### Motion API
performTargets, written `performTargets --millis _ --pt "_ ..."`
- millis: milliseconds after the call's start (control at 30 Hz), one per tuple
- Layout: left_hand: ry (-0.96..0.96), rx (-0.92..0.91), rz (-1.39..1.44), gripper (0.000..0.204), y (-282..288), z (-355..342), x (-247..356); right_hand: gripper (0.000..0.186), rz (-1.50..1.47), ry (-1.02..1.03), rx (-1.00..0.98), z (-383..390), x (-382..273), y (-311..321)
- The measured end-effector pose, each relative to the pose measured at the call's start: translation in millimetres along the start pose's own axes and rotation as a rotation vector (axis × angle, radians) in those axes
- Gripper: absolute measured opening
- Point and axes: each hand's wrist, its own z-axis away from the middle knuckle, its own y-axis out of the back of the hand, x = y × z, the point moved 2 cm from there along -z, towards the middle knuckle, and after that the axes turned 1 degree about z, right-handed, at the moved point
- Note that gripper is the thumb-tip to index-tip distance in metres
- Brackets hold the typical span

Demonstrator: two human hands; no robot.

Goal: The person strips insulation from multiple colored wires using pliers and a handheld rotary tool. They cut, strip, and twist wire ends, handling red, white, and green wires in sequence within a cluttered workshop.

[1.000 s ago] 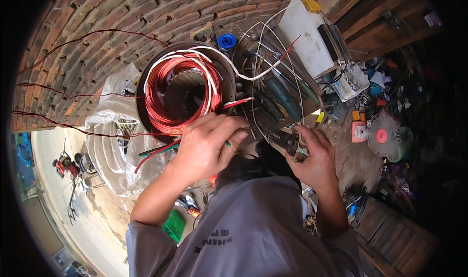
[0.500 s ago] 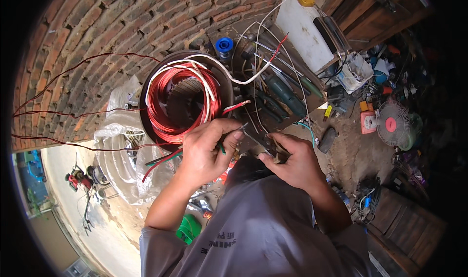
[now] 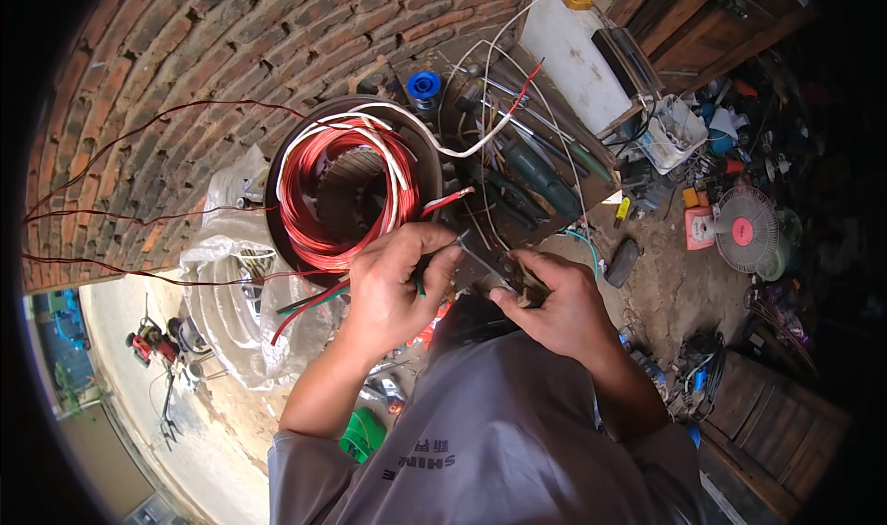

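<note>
Your left hand [image 3: 393,289] pinches thin wire ends between closed fingers; your right hand [image 3: 554,303] is closed on a small metal tool [image 3: 485,268] that meets those wires between both hands. Just beyond lies the motor stator [image 3: 346,188] wound with red copper coil, on a cluttered wooden board [image 3: 554,213] with screwdrivers [image 3: 540,174]. A curved brick wall [image 3: 185,72] rises behind, a white plastic bag [image 3: 226,285] sits left, and a small fan [image 3: 747,231] lies on the dirt floor [image 3: 670,289] right
</note>
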Motion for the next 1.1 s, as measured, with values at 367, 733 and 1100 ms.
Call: performTargets --millis 367,733,1100 --pt "0.006 0.013 -0.035 0.012 -0.8 2.4 0.9 0.045 -0.006 0.019 -0.019 -2.4 -5.1 2.5" --pt "0.024 -0.019 -0.101 0.01 2.0 0.7 6.0 0.046 0.072 0.153 0.058 -7.6 2.5 2.0" --pt "-0.111 -0.247 -0.218 0.031 9.8 -18.7 14.6 0.053 0.217 0.279 -0.09 -29.6 4.7 35.1"
